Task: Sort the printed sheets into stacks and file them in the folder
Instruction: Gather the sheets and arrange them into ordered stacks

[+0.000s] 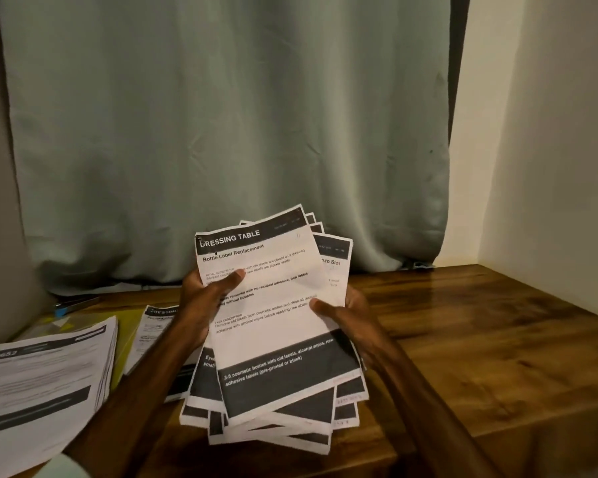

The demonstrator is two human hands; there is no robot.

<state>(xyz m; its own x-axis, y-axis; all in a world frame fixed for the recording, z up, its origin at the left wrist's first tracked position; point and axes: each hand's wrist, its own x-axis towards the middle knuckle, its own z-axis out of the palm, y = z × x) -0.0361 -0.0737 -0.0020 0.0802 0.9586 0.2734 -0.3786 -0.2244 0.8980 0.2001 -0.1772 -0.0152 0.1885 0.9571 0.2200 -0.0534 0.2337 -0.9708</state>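
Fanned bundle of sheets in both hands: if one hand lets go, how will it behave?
Probably floppy: the bundle of sheets is thin paper, gripped by the left hand and right hand on opposite edges. Likely to slide apart, since the sheets are already fanned and skewed. Seems light enough for one hand, though the unsupported side may droop.

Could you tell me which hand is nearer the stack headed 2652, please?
Left. The left hand grips the fanned bundle at its left edge, just right of that stack; the right hand holds the bundle's opposite edge, farther away.
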